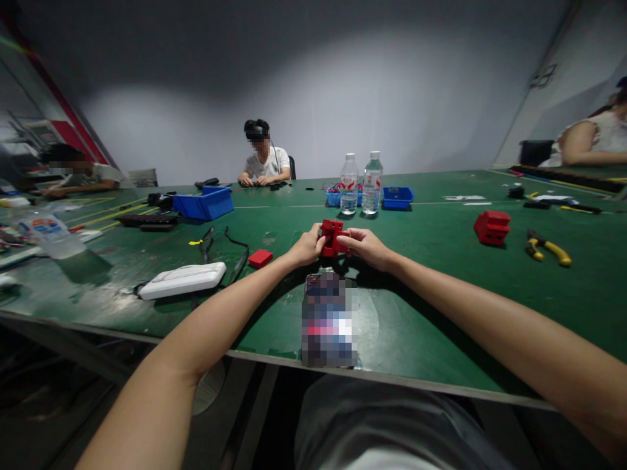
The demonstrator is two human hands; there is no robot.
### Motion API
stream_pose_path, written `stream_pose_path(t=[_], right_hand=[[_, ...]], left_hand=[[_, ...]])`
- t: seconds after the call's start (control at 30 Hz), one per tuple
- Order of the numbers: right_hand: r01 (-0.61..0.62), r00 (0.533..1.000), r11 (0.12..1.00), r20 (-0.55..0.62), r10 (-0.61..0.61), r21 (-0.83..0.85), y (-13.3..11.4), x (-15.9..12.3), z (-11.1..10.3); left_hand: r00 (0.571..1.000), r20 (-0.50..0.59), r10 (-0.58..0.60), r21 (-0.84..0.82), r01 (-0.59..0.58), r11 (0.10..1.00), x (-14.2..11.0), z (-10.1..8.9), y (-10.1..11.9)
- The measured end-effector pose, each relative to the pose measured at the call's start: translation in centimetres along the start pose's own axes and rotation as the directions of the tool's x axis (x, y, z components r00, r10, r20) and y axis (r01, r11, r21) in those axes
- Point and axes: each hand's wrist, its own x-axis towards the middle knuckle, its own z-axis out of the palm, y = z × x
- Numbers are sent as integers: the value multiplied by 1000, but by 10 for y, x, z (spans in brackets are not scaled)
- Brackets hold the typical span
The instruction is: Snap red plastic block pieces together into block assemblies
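Observation:
Both of my hands hold a small red block-shaped part (332, 228) with openings in its face, just above the table. My left hand (307, 247) grips its left side, and the thumb lies along the front. On the right side, the fingers and thumb of my right hand (365, 247) pinch the part's edge. Whether it is one piece or two pressed together I cannot tell. A flat red block (260, 258) lies left of my left wrist. Below my hands a phone (327, 320) with a blurred screen lies near the table edge.
Two water bottles (348, 186) stand behind my hands, near a blue tray (398, 197). A larger blue bin (204, 203) and a white power bank-like device (182, 281) are to the left. To the right lie another red part (492, 228) and yellow-handled pliers (547, 248). Other people sit around the table.

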Motion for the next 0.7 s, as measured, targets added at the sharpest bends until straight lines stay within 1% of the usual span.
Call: stream_pose_path(t=[0.13, 0.27, 0.33, 0.43, 0.53, 0.63, 0.7], right_hand=[[76, 997, 990, 0, -77, -122, -2, 0, 2], [163, 986, 958, 2, -167, -238, -3, 3, 3], [184, 981, 945, -2, -192, -270, -3, 4, 4], [173, 984, 950, -3, -179, -259, -4, 4, 2], [144, 989, 969, 18, -143, -202, -5, 5, -1], [137, 990, 977, 55, -130, -162, -4, 6, -3], [128, 991, 982, 59, -121, -138, -2, 6, -4]], left_hand=[[1000, 5, -5, 38, 5, 999, 0, -1, 1], [1000, 10, -21, 35, 21, 999, 1, 0, 1], [1000, 0, -17, 35, 16, 999, 2, 2, 1], [1000, 3, -16, 40, 16, 999, 3, 3, 0], [1000, 3, -11, 48, 11, 999, 3, 4, 0], [1000, 18, -9, 45, 9, 999, 3, 3, -1], [1000, 24, -6, 37, 5, 999, 3, 3, -1]])
